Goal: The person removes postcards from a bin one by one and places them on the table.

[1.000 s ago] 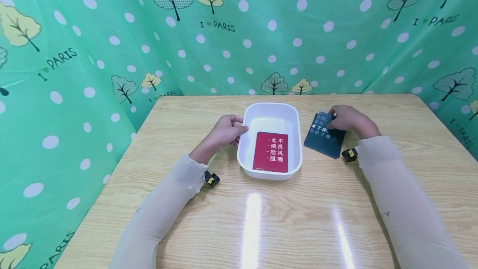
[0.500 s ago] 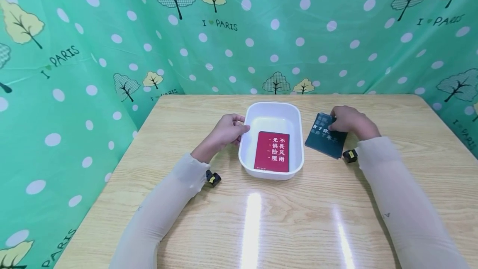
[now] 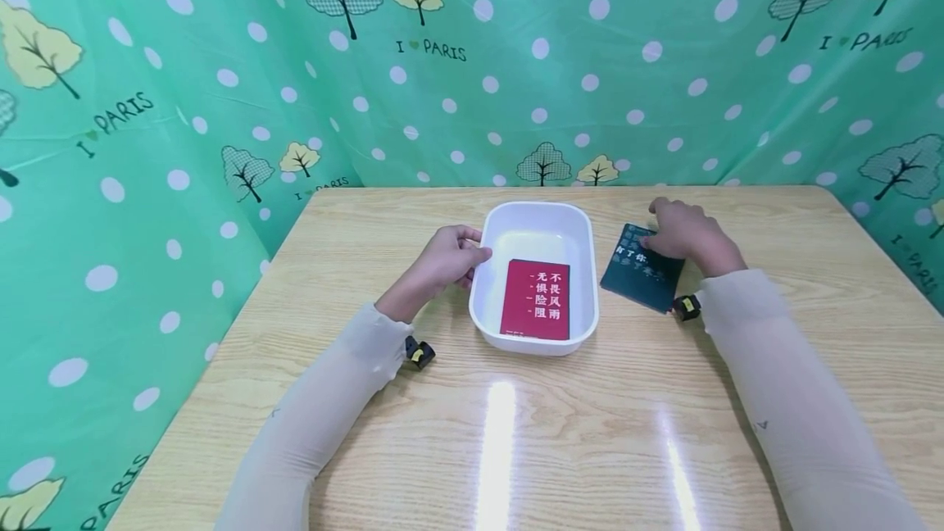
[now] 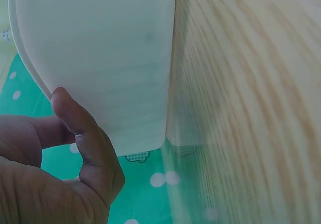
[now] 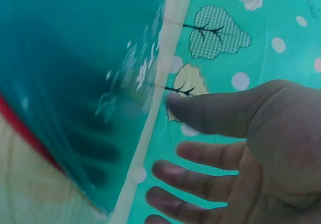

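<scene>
"White tub (image 3: pixel 527 242): where does it stand?"

"On the wooden table (image 3: pixel 583 441), in front of the person. It holds a red booklet (image 3: pixel 536 300), lying flat at the near end with white characters facing up."

"And the left hand (image 3: pixel 445 257)?"

"At the tub's left side, gripping it: the thumb lies at the rim, the other fingers are bent against the outside wall."

"What does the right hand (image 3: pixel 686 232) hold?"

"Nothing that I can see. In the right wrist view its fingers are parted, the thumb well away from the others, with only background in the gap."

"Nearest thing to it?"

"A teal booklet (image 3: pixel 640 273), on the table just right of the tub, set at a slant. The hand is over its far right corner; I cannot tell whether the thumb touches it."

"Anything under that booklet?"

"Something with a red edge (image 5: pixel 30 137) shows beneath; the rest is hidden."

"Behind the table?"

"Green curtain (image 3: pixel 442 117), with pale dots and printed trees."
</scene>
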The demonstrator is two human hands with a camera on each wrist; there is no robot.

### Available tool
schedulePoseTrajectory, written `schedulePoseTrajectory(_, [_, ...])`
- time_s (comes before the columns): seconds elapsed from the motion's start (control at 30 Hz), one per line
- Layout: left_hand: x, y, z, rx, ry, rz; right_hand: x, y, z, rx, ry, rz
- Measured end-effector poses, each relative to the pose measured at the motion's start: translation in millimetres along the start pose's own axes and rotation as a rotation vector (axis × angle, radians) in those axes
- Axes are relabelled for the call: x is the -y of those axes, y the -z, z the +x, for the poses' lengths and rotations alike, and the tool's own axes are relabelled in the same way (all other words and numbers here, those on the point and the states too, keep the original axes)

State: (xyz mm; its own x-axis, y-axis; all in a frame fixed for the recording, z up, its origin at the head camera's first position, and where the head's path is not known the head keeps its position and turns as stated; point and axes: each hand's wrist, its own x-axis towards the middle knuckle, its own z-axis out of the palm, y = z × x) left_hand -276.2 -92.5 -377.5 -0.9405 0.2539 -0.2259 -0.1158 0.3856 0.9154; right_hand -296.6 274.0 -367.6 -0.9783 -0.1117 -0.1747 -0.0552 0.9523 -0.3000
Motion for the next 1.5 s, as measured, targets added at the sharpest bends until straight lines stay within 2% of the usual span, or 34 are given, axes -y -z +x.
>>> schedulePoseTrajectory(0.17, [-0.4,0.4,-0.2,-0.003,-0.003,0.003,10.6,2.0,0.1,-0.071,0.004,0.039])
schedulePoseTrajectory(0.37, [0.3,0.4,0.5,-0.006,-0.003,0.009,29.1,2.6,-4.1,-0.149,0.059,0.036])
schedulePoseTrajectory(0.63, [-0.9,1.3,-0.7,-0.001,-0.003,0.005,57.8,0.4,-12.1,-0.193,0.116,0.045])
schedulePoseTrajectory(0.83, [0.1,1.0,0.7,0.002,-0.004,-0.005,76.4,-8.3,-15.6,-0.215,0.181,0.043])
schedulePoseTrajectory(1.03, [0.3,1.3,0.4,0.006,-0.004,-0.009,93.3,-19.1,-18.2,-0.268,0.286,0.036])
schedulePoseTrajectory(1.23, [0.0,1.1,-0.5,0.009,-0.011,-0.01,106.7,-29.5,-24.3,-0.221,0.376,0.014])
schedulePoseTrajectory(1.5, [0.5,1.6,-1.1,0.008,-0.016,-0.001,117.6,-42.6,-27.2,-0.126,0.419,-0.039])
